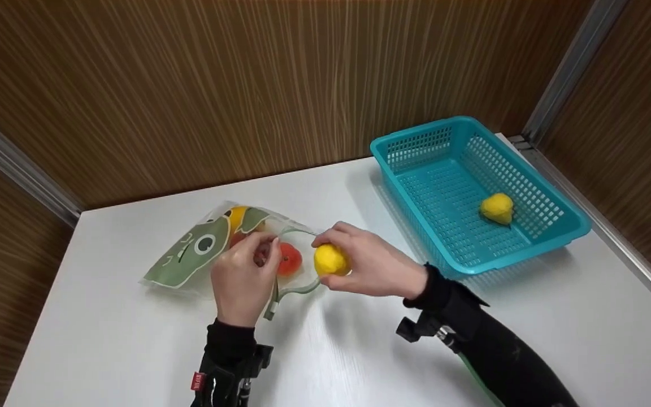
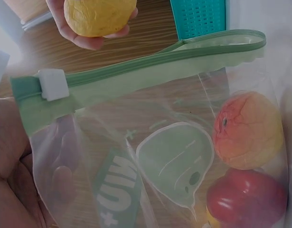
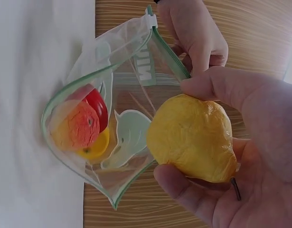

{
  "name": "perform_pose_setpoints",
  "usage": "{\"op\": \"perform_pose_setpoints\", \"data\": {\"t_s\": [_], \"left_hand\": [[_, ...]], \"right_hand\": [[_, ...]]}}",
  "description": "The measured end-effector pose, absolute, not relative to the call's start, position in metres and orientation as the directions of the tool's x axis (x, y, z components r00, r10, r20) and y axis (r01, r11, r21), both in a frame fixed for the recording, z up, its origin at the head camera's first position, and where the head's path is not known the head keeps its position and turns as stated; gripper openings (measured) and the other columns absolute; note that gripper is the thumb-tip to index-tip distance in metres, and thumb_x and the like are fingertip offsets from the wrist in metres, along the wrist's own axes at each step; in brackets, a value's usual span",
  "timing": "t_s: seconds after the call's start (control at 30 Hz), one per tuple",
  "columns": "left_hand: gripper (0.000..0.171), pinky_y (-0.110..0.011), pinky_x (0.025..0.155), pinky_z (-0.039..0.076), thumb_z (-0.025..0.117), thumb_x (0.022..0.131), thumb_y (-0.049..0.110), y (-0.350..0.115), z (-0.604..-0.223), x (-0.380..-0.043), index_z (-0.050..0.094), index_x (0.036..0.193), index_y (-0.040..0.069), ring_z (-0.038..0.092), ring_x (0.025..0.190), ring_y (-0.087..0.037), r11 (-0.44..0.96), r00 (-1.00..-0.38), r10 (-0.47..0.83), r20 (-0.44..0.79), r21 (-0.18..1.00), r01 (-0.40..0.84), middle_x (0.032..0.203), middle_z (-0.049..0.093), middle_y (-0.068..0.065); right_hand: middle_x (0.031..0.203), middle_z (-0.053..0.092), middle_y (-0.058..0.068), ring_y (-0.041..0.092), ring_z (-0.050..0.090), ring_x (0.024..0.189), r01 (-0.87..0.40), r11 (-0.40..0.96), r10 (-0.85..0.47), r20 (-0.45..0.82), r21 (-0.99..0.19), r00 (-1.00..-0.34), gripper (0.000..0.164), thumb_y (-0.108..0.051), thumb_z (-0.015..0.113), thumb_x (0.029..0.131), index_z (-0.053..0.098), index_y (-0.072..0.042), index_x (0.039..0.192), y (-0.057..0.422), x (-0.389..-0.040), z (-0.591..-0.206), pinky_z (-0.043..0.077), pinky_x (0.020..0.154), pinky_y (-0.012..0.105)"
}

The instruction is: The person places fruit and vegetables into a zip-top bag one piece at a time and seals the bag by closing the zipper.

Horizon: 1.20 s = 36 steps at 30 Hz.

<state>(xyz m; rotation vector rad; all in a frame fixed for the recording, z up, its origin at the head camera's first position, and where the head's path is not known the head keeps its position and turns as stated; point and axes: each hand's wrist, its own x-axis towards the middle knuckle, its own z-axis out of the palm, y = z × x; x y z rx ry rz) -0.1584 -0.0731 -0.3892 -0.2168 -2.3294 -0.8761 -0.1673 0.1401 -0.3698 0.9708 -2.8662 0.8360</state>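
Note:
A clear zip bag (image 1: 181, 265) with a green cartoon animal print lies on the white table, its green-edged mouth spread toward the right. My left hand (image 1: 242, 280) pinches one side of that mouth; a white slider (image 2: 54, 84) sits at the zip's end. Just outside the opening, my right hand (image 1: 376, 263) grips a yellow pear (image 3: 191, 140) between thumb and fingers, its dark stem toward the palm. Inside the bag are a wrinkled red-orange peach-like fruit (image 3: 79, 126), a glossy red fruit (image 3: 96, 105) and an orange-yellow one (image 1: 238, 216), partly hidden.
To the right stands a turquoise perforated basket (image 1: 416, 209) holding another yellow fruit (image 1: 497, 208). A wood-grain panel (image 1: 246, 102) rises behind the white table (image 1: 337, 362), with further panels at both sides.

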Motion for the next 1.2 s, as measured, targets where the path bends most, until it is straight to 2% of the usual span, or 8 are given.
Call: {"op": "perform_pose_setpoints", "data": {"t_s": [0.37,0.87,1.2], "left_hand": [[0.009,-0.025,0.054,0.043,0.070,0.083,0.019,-0.074,-0.389,-0.158,0.073,0.087,0.011,0.057,0.057,-0.011,0.764,-0.774,-0.070,0.630,0.532,0.365,0.066,0.067,0.000],[0.010,-0.025,0.055,0.046,0.069,0.084,0.019,-0.073,-0.389,-0.157,0.072,0.087,0.010,0.058,0.058,-0.012,0.769,-0.784,-0.056,0.618,0.528,0.361,0.067,0.068,-0.002],[0.010,-0.025,0.054,0.044,0.070,0.084,0.019,-0.072,-0.389,-0.156,0.072,0.086,0.010,0.056,0.056,-0.012,0.769,-0.780,-0.041,0.624,0.518,0.374,0.066,0.067,-0.001]], "right_hand": [[0.100,0.059,-0.004,0.007,0.053,0.080,-0.533,0.624,-0.559,0.150,-0.571,-0.815,0.043,-0.035,0.072,0.078,0.058,-0.021,0.116,0.126,-0.176,-0.391,0.049,0.068,0.018],[0.101,0.059,-0.001,0.010,0.053,0.079,-0.537,0.642,-0.553,0.154,-0.548,-0.819,0.043,-0.038,0.069,0.080,0.058,-0.019,0.117,0.115,-0.176,-0.417,0.047,0.064,0.017],[0.108,0.063,0.002,0.012,0.057,0.088,-0.504,0.659,-0.515,0.154,-0.558,-0.843,0.046,-0.039,0.067,0.083,0.056,-0.017,0.122,0.102,-0.185,-0.442,0.049,0.075,0.021]]}}
